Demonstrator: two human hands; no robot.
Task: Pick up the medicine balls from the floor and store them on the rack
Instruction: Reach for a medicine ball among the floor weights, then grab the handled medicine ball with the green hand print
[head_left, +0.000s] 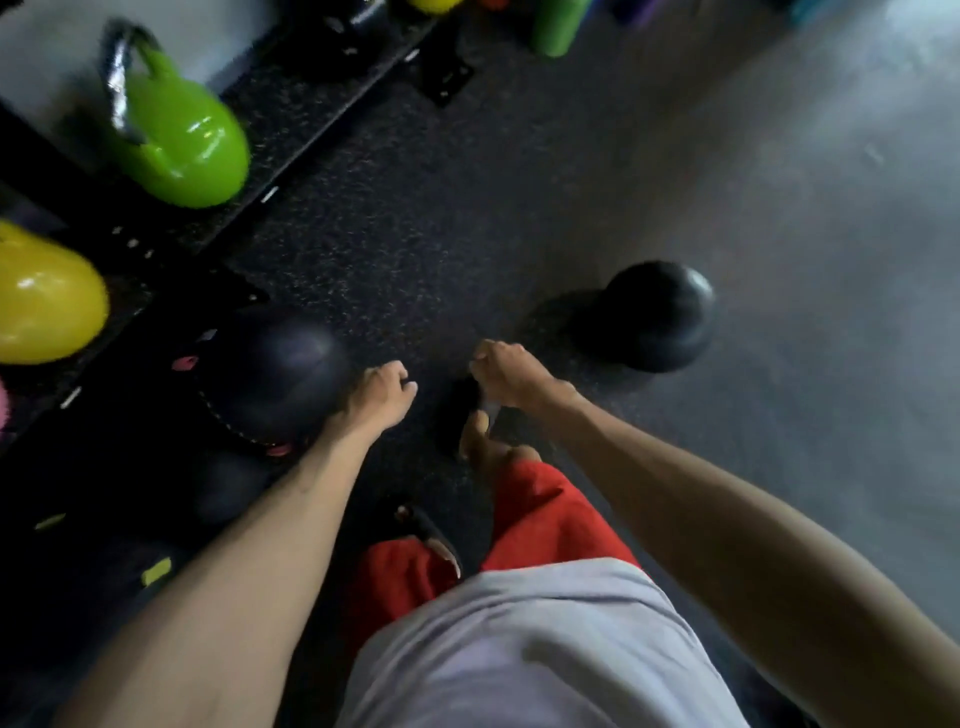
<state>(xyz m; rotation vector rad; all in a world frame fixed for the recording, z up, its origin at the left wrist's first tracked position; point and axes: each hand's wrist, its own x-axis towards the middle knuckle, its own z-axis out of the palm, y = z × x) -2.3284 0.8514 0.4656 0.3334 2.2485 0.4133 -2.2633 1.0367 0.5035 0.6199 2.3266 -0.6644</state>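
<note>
A black medicine ball (655, 317) lies on the dark rubber floor to the right, beyond my right hand (506, 371). Another dark medicine ball (275, 371) sits low on the black rack (78, 395) at the left. My left hand (382, 392) hovers just right of that racked ball, fingers loosely curled, holding nothing. The fingers of my right hand hang loosely curled too, with nothing in them. Both arms reach forward and down. The frame is blurred by motion.
A green kettlebell (174, 135) and a yellow kettlebell (47, 299) stand on the rack's shelf at the left. A green roller (558, 23) stands at the top. My feet in dark sandals (431, 532) are below my hands. Grey floor spreads to the right.
</note>
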